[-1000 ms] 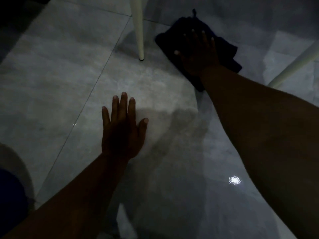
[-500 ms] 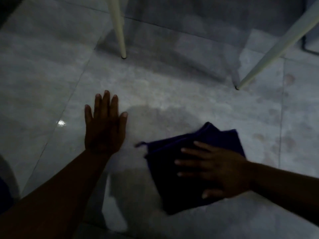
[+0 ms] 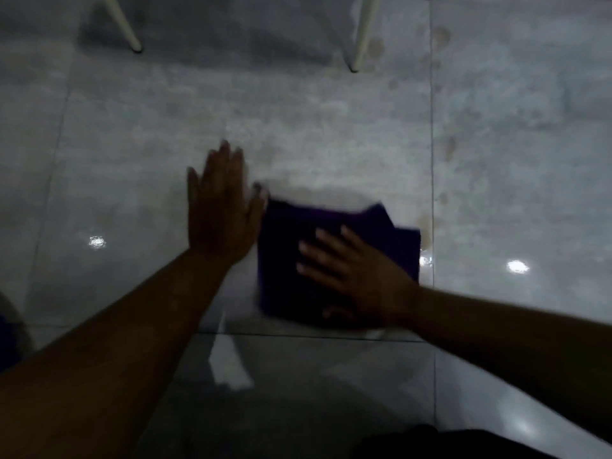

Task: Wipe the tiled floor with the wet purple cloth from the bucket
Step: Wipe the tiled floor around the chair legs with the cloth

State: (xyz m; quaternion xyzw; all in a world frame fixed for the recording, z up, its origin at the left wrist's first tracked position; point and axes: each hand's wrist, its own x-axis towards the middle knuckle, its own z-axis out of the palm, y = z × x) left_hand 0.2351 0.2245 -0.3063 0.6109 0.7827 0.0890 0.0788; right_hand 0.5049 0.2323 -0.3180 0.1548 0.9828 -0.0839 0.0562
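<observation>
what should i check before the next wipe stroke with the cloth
1. Right hand flat on the purple cloth: ok, palm and spread fingers press it down.
2. Cloth lying flat on the tiled floor: ok, though its far edge is rumpled.
3. Left hand clear of the cloth: not ok, its thumb side meets the cloth's left edge.
4. Spots left to wipe: not ok, brownish marks remain along the grout line, right of the cloth.
5. Chair legs out of the stroke's way: ok, well beyond the cloth.
6. Cloth wet enough: cannot tell.
</observation>
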